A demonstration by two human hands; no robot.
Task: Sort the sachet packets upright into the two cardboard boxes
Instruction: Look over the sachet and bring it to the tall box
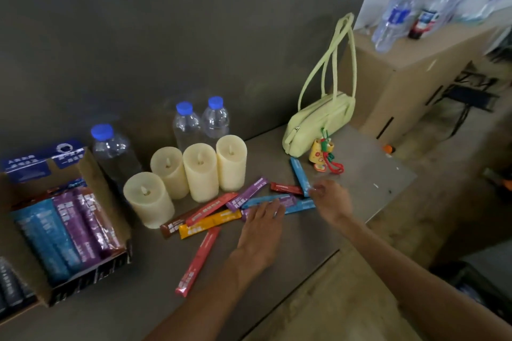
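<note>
Head: left hand (260, 230) flat on sachet packets (213, 209).

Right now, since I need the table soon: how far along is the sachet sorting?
Partly done. Blue and purple sachets stand in the cardboard box. The left hand rests on a loose pile; the right hand touches a blue sachet. A red sachet and others lie unsorted on the table.
</note>
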